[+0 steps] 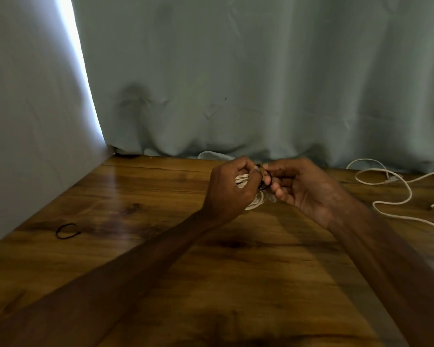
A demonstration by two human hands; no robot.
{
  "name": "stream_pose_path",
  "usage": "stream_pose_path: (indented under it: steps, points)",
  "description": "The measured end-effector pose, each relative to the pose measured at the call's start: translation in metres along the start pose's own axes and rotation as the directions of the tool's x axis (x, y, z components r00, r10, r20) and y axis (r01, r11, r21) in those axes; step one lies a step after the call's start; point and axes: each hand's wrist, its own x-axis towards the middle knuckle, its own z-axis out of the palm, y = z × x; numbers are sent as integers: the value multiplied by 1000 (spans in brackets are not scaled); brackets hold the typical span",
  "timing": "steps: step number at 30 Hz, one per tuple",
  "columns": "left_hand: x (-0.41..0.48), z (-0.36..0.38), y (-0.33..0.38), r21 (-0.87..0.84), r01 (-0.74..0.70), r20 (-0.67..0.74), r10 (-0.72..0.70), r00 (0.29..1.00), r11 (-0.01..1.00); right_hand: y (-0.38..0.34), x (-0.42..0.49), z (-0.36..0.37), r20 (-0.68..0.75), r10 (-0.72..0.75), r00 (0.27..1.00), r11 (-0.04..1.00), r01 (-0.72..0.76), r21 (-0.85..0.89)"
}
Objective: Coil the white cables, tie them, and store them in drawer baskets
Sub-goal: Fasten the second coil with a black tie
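One wooden table (pixel 161 259) carries everything: a loose white cable (pixel 411 194) sprawls at its right, uncoiled. Above mid-table, the left hand (pixel 229 189) grips a coiled cable (pixel 241 181) while the right hand (pixel 303 189) pinches a black band (pixel 267 181) stretched beside it. Tying looks under way; next, the band likely needs looping over the coil. A spare band (pixel 68 231) lies far left.
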Motion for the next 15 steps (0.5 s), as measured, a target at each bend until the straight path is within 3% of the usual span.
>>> stream_pose_path:
  steps: [12,15]
  points:
    - [-1,-5,1,115,-91,73,83,994,989,4,4,-6,-17,-47,999,998,47,33]
    - [0,-6,2,176,-170,97,155,983,970,1,3,-9,22,-51,998,998,52,-41]
